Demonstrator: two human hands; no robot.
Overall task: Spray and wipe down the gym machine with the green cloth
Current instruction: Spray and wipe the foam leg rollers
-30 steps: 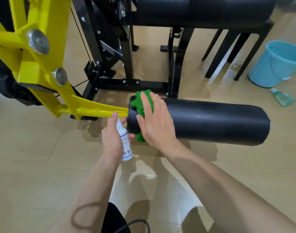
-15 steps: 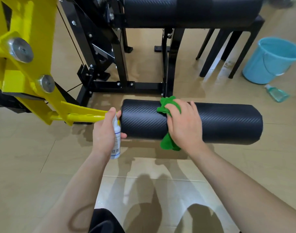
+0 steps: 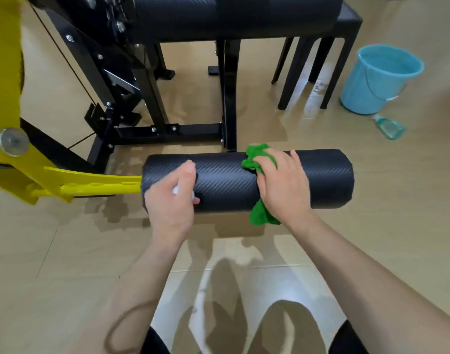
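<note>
Pressing on what, the right hand (image 3: 282, 185)? asks the first speaker.

On the green cloth (image 3: 258, 159), says the second. Its fingers lie close together, stretched over the bunched cloth, and press it against the black roller pad (image 3: 224, 185) at the middle of the frame. Cloth ends stick out past the fingertips and below the heel of the hand.

And the left hand (image 3: 169, 208)?

It sits just left of the other, in front of the same pad. Its fingers are curled round a small white spray bottle (image 3: 179, 191), most of which is hidden inside the fist. One finger is raised on top. Whether the nozzle touches the pad cannot be told.

Where does the pad hang?

It lies level on the end of a yellow arm (image 3: 96, 183) that comes in from the left edge. Behind it, in the upper part of the frame, stands the dark frame of the gym machine (image 3: 147, 98), with a second, thicker pad (image 3: 231, 14) across the top.

Anything else around?

A blue bucket (image 3: 377, 80) stands at the upper right on the tiled floor (image 3: 65, 238). A clear bottle (image 3: 389, 127) lies on its side just below it, and a black stool (image 3: 328, 60) stands left of the bucket.
</note>
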